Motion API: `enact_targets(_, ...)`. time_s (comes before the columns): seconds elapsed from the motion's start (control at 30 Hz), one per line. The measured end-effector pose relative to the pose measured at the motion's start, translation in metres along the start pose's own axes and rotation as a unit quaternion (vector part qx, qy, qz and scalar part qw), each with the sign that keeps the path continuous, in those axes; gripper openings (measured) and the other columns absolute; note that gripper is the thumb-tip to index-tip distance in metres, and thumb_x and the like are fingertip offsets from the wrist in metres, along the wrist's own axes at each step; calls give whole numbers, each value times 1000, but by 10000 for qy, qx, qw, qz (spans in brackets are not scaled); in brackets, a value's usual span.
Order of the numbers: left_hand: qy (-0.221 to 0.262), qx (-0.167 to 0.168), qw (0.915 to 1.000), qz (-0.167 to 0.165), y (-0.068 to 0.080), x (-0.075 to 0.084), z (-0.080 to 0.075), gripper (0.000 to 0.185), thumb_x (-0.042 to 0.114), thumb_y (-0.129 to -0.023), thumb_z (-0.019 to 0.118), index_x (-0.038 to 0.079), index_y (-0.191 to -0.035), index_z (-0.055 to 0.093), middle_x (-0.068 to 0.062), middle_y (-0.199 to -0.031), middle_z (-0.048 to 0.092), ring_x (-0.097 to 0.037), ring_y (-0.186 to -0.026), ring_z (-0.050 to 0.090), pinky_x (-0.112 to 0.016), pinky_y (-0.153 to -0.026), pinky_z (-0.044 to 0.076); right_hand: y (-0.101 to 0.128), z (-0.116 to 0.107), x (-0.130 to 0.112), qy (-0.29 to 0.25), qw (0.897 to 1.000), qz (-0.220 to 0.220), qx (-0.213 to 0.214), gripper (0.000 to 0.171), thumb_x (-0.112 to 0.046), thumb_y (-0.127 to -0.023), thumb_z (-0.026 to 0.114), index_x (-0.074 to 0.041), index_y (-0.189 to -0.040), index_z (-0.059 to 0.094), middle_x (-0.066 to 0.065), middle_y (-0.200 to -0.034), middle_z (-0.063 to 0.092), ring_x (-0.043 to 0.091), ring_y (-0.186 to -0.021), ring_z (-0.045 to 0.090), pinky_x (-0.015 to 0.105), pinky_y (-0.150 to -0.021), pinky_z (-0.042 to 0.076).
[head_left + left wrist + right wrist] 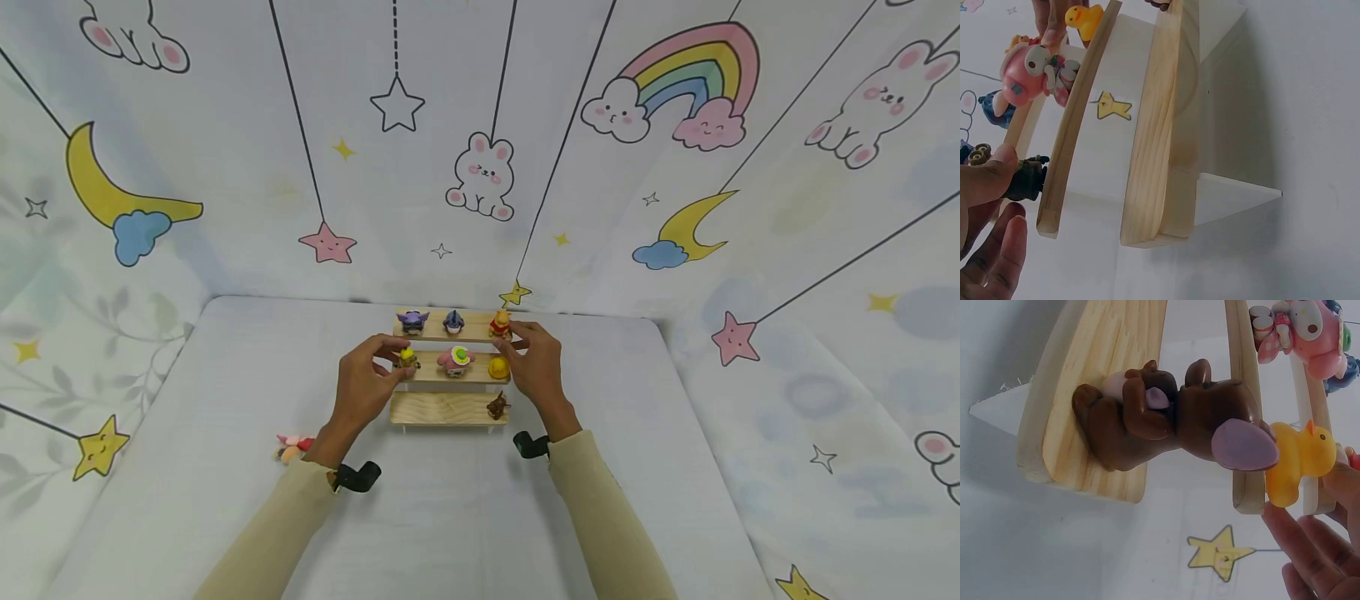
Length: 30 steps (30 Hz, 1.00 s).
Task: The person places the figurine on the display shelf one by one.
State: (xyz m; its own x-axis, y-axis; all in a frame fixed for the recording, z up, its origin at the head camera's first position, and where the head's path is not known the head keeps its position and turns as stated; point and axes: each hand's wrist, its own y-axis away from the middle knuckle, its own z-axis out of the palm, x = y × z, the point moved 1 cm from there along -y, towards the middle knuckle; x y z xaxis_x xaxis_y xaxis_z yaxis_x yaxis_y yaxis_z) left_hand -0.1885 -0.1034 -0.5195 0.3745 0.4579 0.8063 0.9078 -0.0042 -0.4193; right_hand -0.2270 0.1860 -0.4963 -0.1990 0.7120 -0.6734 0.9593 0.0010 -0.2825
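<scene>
Head view shows your 3-step wooden shelf (447, 408) on the white table (225, 375), largest thing before you. Your left hand (365, 385) pinches the small yellow-headed figure (407, 358) at the middle step's left end. Your right hand (534, 364) reaches the top step's right end, fingertips at the orange bear (500, 324); it seems to pinch it, though I cannot tell. A brown figure (1166, 419) sits on the lowest step.
</scene>
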Motion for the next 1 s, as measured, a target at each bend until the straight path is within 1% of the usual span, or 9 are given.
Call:
enact_targets(0.17, -15, -27, 10000, 76, -1, 1, -1, 47, 7, -80, 94, 14, -122, 75, -3, -117, 78, -21, -97, 75, -27, -68, 57, 0, 0, 0, -76, 10000, 11, 7, 51, -35, -97, 78, -7, -139, 71, 13, -135, 72, 31, -100, 78, 48, -90, 63)
enact_targets(0.4, 22, -58, 10000, -51, -1, -2, -1, 47, 8, -81, 93, 16, -123, 74, -2, -117, 79, -20, -97, 74, -24, -68, 55, 0, 1, 1, -147, 9999, -14, 6, 51, -34, -97, 79, -6, -139, 71, 14, -134, 72, 33, -100, 78, 51, -90, 63)
enact_targets(0.6, 7, 8, 10000, 6, -2, 1, 0, 44, 6, -80, 93, 13, -119, 75, -2, -115, 79, -20, -95, 75, -26, -67, 56, 0, 1, 2, -103, 9999, -8, 9, 51, -36, -97, 77, -9, -140, 71, 12, -134, 72, 30, -100, 78, 45, -88, 64)
enact_targets(0.67, -10, -3, 10000, 33, -2, 1, 0, 44, 5, -80, 93, 14, -120, 75, -2, -116, 79, -20, -96, 75, -26, -68, 56, 0, 1, 2, -78, 10000, -15, 4, 51, -37, -97, 77, -10, -140, 70, 12, -134, 72, 29, -100, 78, 43, -88, 64)
enact_targets(1.0, -85, -148, 9999, -4, -4, -1, 1, 49, 5, -82, 92, 16, -126, 75, -3, -121, 78, -20, -98, 74, -25, -69, 57, 1, 1, 3, -116, 9999, -20, -15, 51, -36, -97, 77, -10, -141, 70, 13, -135, 71, 30, -100, 78, 42, -87, 64)
